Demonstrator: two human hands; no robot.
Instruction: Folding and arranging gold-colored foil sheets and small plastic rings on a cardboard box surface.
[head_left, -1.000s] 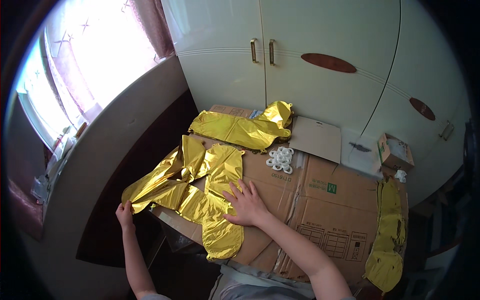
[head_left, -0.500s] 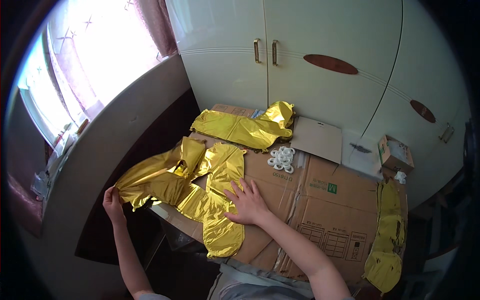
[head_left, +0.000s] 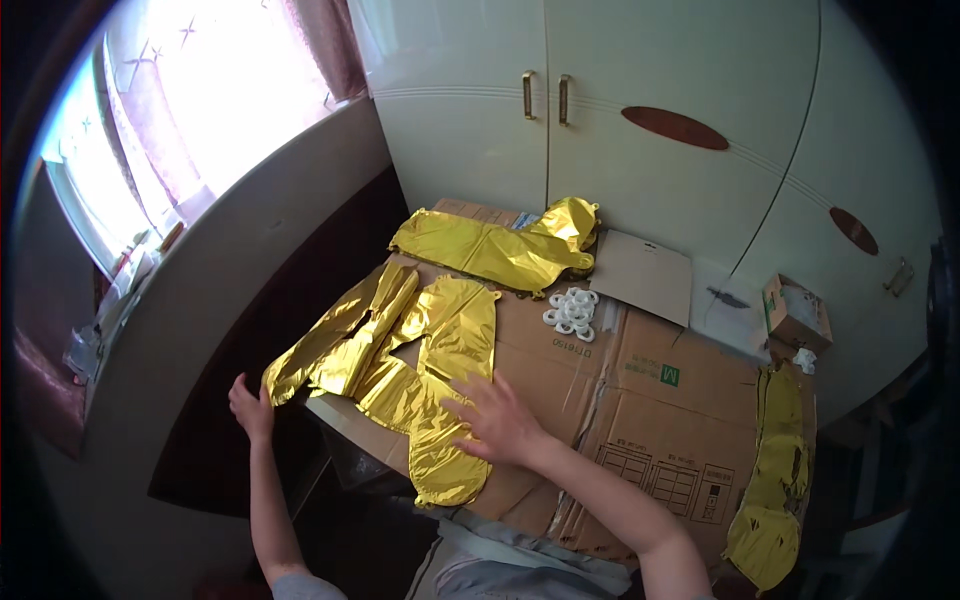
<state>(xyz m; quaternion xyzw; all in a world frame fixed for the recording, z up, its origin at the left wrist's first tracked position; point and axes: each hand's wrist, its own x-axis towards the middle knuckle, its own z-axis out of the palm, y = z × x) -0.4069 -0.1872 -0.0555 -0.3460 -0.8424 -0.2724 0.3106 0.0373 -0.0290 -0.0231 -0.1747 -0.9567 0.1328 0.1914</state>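
Observation:
A flat, uninflated gold foil balloon [head_left: 455, 350] lies on cardboard in front of me, its left part folded into a loose strip that overhangs the cardboard's left edge. By the tip of that strip is my left hand [head_left: 250, 408], its thumb beside the foil and a finger raised apart from it; whether they touch is hard to see. My right hand [head_left: 500, 420], slightly blurred, is over the balloon's right side with fingers spread and nothing held. Behind lies a stack of gold foil balloons [head_left: 490, 248], and another gold foil piece [head_left: 775, 480] rests along the right edge.
A heap of white rings [head_left: 571, 312] sits on the cardboard sheet [head_left: 650, 400]. Farther back are a grey-brown card [head_left: 645, 275] and a small open box [head_left: 798, 312] with a crumpled white wad [head_left: 804, 360] near it. Cream cabinets [head_left: 660, 60] stand behind; a curved wall [head_left: 270, 215] and window are left.
The balloon's raised left part has come down into a narrower fold. My left hand has moved slightly right and its fingers have parted. My right hand appears to have lifted a little.

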